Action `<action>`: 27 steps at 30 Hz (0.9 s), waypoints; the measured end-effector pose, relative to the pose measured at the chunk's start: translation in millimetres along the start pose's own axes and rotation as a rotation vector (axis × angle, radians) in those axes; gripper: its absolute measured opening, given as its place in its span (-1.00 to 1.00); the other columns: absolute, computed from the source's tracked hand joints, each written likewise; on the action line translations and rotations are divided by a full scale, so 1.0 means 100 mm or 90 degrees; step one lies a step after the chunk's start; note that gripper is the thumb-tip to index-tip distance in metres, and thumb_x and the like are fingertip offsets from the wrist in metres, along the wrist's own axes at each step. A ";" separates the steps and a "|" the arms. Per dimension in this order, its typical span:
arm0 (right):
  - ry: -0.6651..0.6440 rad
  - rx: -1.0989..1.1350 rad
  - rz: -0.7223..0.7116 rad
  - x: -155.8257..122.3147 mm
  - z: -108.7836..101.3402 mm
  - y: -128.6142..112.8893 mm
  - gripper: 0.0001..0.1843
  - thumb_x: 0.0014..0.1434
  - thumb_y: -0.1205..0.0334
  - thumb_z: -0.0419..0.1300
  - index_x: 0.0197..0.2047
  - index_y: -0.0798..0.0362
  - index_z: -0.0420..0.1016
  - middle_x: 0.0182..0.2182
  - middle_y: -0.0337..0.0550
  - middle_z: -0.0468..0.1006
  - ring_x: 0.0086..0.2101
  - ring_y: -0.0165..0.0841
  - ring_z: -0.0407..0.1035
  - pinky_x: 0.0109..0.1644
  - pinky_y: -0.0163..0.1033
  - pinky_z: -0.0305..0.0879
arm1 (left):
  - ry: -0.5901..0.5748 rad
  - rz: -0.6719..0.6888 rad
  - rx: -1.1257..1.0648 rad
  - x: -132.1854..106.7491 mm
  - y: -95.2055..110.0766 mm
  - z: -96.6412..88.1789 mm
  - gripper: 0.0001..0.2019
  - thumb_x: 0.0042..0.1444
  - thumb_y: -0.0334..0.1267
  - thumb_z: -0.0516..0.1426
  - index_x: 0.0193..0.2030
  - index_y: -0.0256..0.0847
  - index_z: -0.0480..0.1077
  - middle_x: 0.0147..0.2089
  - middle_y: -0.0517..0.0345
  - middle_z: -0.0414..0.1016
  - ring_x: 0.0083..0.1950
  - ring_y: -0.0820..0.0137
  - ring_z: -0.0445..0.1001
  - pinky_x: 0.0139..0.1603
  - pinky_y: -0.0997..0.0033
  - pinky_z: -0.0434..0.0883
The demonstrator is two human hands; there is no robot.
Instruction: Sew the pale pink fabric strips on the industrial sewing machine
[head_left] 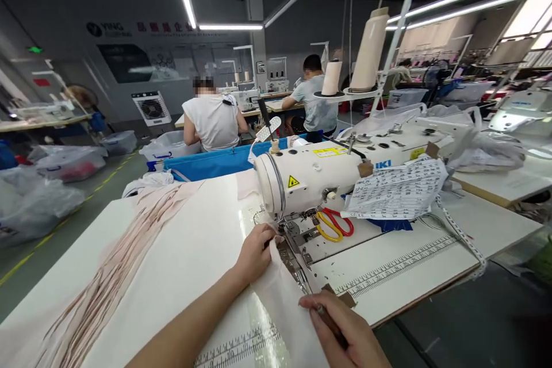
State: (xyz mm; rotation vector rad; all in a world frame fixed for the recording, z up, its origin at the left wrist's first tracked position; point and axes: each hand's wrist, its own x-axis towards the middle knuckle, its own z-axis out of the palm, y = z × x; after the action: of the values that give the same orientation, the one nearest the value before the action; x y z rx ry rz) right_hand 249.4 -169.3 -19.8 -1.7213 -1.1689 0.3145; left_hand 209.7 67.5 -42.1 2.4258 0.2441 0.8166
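My left hand (254, 256) is closed on the edge of a pale pink cloth (282, 293), close to the needle area of a white sewing machine (297, 178). The cloth hangs down over the near edge of the table between my hands. Lower right, my right hand (345, 330) is wrapped round a slim tool with a dark brown handle (331, 325); its kind cannot be made out. Thumb and forefinger of that hand lie at the cloth's right edge. Scissors with yellow and red handles (334, 225) rest on the machine bed, behind the metal guide (293, 261).
A long bunch of pink cloth strips (125, 264) lies across the left of the white table (185, 259). Printed paper (397, 190) hangs at the machine's right. Thread cones (368, 52) stand above. Two people (211, 118) sit beyond a blue cloth trough (207, 164).
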 end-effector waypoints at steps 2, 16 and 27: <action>0.011 -0.073 -0.008 0.09 -0.06 0.05 -0.67 0.40 0.04 -0.09 -0.12 -0.07 0.46 -0.41 -0.17 0.57 -0.40 -0.29 0.50 -0.38 -0.33 0.42 | 0.004 -0.021 -0.056 0.02 -0.03 0.00 -0.72 0.28 -0.20 0.02 -0.41 -0.18 0.42 -0.26 0.02 0.48 -0.16 0.25 0.45 -0.14 0.22 0.42; 0.101 -0.351 -0.075 0.46 0.15 0.32 -0.61 0.37 0.30 -0.12 0.08 0.10 0.45 -0.10 -0.02 0.64 -0.22 -0.24 0.57 -0.25 -0.19 0.48 | -0.004 -0.066 -0.121 0.06 -0.02 0.00 -0.76 0.20 -0.17 0.05 -0.43 -0.17 0.42 -0.28 0.03 0.47 -0.19 0.24 0.45 -0.16 0.22 0.39; 0.138 -0.368 -0.084 0.51 0.17 0.36 -0.65 0.33 0.32 -0.07 0.03 0.09 0.47 -0.14 -0.05 0.66 -0.28 -0.25 0.59 -0.32 -0.22 0.48 | 0.002 -0.068 -0.123 0.07 -0.02 0.00 -0.76 0.19 -0.18 0.04 -0.45 -0.17 0.40 -0.30 0.05 0.47 -0.20 0.24 0.45 -0.18 0.23 0.40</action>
State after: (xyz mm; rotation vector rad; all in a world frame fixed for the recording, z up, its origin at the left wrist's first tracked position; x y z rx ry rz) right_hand 283.1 -119.2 -42.6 -2.0891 -1.2791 -0.3181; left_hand 215.3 71.4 -39.2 2.2118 0.2795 0.7601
